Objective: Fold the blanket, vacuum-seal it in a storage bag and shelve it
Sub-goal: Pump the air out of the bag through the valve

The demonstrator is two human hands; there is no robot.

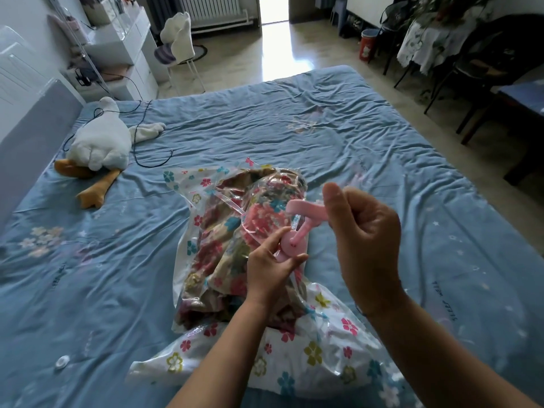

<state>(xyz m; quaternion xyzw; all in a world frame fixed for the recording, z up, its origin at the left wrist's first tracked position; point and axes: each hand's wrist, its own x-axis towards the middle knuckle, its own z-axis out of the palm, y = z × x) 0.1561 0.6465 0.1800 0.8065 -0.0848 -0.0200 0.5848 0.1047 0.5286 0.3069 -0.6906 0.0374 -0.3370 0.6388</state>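
A clear storage bag (206,331) printed with coloured flowers lies on the blue bed sheet (323,136). A floral blanket (223,248) is stuffed inside it. A round pink valve (290,245) sits on the bag's top side. My left hand (269,269) pinches the valve's edge between thumb and fingers. A pink hand pump (306,214) stands on the valve. My right hand (362,234) grips the pump's handle, with the thumb pointing up.
A white plush goose (98,150) with orange feet lies at the bed's left side beside a black cable (147,160). A small white cap (62,362) rests on the sheet at lower left. A white desk and chair stand beyond the bed; dark chairs stand at right.
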